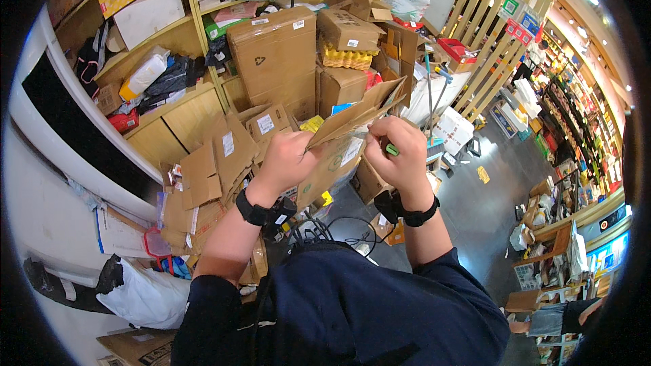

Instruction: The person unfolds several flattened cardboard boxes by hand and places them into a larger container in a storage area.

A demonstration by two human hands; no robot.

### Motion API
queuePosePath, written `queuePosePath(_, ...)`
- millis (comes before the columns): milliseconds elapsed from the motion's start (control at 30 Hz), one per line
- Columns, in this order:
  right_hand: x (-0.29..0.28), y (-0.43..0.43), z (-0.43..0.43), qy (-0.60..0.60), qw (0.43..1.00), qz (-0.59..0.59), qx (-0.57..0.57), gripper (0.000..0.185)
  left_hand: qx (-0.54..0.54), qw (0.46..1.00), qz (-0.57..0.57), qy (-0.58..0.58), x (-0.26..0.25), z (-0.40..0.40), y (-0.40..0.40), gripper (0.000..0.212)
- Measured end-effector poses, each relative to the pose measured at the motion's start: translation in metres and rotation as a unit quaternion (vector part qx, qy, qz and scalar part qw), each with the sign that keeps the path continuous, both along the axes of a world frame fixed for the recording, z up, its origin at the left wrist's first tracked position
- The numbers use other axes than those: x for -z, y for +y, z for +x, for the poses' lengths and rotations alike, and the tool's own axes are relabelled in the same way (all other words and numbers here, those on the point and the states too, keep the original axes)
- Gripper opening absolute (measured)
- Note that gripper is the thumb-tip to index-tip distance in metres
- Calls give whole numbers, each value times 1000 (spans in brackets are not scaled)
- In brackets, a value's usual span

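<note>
My left hand [290, 159] is closed around the near left edge of a brown cardboard box [325, 168], whose flaps stand raised and tilted. A white label and green print show on its side. At the box's right end is my right hand [397, 151], its fingers curled round a small tool with a green handle [392, 149]; the rest of that tool is hidden in the fist. Whether the right fingers also grip the cardboard cannot be told. Black straps with small devices circle both wrists.
Flattened cardboard [203, 178] lies piled to the left. A tall carton [277, 61] and stacked boxes [346, 30] stand ahead before wooden shelves. Black cables [356, 236] hang near my body. A white foam box [452, 130] sits on the dark floor at right; a person is at lower right.
</note>
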State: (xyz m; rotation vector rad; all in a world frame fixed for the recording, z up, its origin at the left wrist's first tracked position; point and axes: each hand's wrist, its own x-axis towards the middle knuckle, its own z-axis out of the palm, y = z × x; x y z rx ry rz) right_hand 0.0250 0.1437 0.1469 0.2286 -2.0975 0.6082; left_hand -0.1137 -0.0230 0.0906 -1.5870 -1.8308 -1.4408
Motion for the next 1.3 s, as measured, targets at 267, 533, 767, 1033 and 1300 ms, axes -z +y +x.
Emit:
queuePosePath(267, 15, 36, 8, 27, 985, -120, 117, 7, 11, 995, -4, -99, -5, 7, -3, 16)
queuePosePath(533, 29, 77, 18, 56, 964, -113, 232, 7, -41, 992, -3, -118, -1, 4, -7, 23)
queuePosePath(767, 12, 24, 40, -29, 993, -114, 23, 16, -52, 978, 64, -193, 1, 5, 1, 30)
queuePosePath(1033, -7, 21, 39, -160, 984, 62, -40, 53, -112, 989, -52, -82, -1, 12, -4, 25)
queuePosePath(1300, -16, 32, 37, -203, 970, 112, -74, 55, -65, 997, -4, -47, -9, 20, -6, 17)
